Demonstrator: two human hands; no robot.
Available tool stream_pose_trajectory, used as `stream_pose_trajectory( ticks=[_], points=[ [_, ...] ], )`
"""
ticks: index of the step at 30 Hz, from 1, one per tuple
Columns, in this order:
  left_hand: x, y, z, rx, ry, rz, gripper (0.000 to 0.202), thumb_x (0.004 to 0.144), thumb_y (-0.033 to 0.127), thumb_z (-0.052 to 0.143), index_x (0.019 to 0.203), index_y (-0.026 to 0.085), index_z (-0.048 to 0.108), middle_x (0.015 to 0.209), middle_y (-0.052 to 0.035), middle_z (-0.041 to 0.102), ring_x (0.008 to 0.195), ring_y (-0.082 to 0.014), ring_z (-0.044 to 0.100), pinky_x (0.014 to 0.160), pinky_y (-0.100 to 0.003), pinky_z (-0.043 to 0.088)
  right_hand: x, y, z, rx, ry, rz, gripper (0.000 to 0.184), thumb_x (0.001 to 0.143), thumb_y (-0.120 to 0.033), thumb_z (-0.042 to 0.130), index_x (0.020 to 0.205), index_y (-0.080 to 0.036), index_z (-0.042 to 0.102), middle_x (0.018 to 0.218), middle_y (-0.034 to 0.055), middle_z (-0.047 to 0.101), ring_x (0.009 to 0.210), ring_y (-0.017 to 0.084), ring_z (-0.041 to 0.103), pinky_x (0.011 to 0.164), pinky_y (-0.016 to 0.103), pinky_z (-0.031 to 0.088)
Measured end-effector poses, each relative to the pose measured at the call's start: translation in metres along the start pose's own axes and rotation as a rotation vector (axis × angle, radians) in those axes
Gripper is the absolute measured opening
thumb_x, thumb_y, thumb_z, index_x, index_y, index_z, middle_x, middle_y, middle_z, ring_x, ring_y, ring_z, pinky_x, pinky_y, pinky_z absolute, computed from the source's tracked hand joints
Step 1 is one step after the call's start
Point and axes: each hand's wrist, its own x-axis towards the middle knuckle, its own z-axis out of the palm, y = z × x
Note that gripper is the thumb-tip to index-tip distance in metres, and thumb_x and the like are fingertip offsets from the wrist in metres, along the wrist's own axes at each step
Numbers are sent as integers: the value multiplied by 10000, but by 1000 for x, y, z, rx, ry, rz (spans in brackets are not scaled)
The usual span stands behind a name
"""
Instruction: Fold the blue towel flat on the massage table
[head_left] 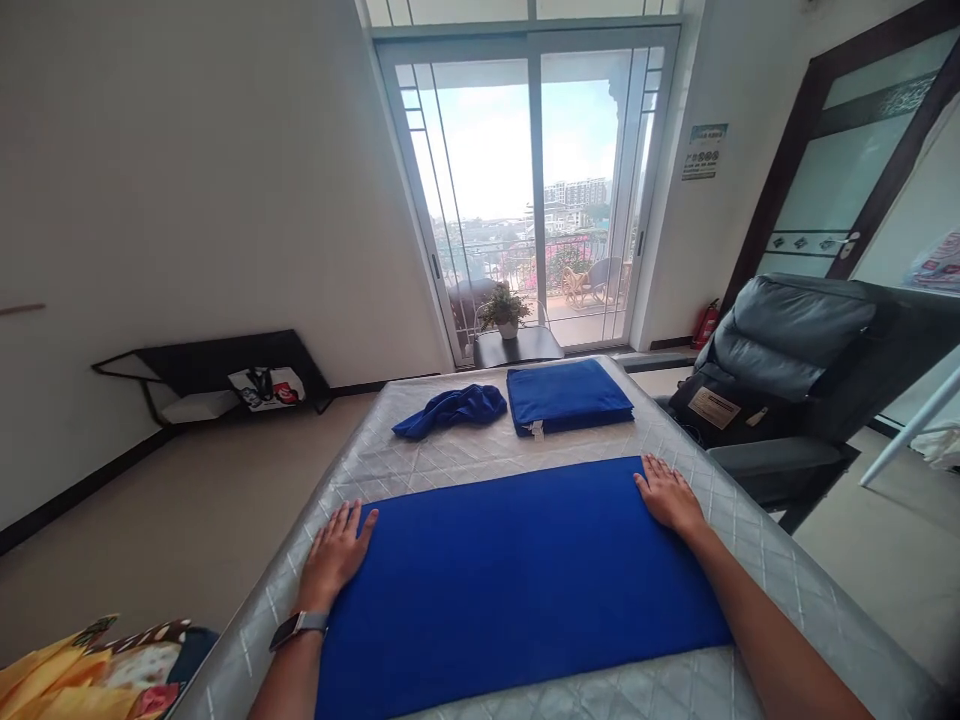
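A blue cloth (pixel 517 580) lies spread flat as a wide rectangle on the quilted mattress (pixel 360 470). At its far left corner rests my left hand (pixel 337 550), palm down with the fingers stretched out and a watch on the wrist. My right hand (pixel 671 497) lies flat on the far right corner, fingers extended. Beyond the cloth sits a folded stack of blue fabric (pixel 566 393) with a small white tag at its near edge. Left of that stack is a crumpled blue cloth (pixel 454 410), touched by neither hand.
A dark leather armchair (pixel 780 335) with a black bag (pixel 716 405) stands right of the mattress. Colourful cloths (pixel 97 670) are heaped at the lower left. A potted plant (pixel 508 312) stands past the far end, before a sliding glass door (pixel 536 200).
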Motion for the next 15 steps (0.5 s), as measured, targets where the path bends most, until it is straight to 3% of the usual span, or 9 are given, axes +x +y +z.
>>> stream_pose_trajectory(
  ticks=[5,15],
  points=[
    [2,-5,10,-5,29,-8,790,977,619,168,1562,97,259,1631,-162,261,1508,-291,249,1227,-505,191,5,0,11,-20,30,-16,671,1003,-409,180,1584,-80,252,1643,91,236,1507,224,217,1229,424,144],
    [-6,14,-10,-26,92,-47,705,998,533,250,1521,74,361,1593,-185,342,1487,-302,303,1215,-502,235,1,-3,1,11,38,13,648,1018,-400,175,1580,-89,269,1636,90,264,1500,231,238,1225,435,161]
  ],
)
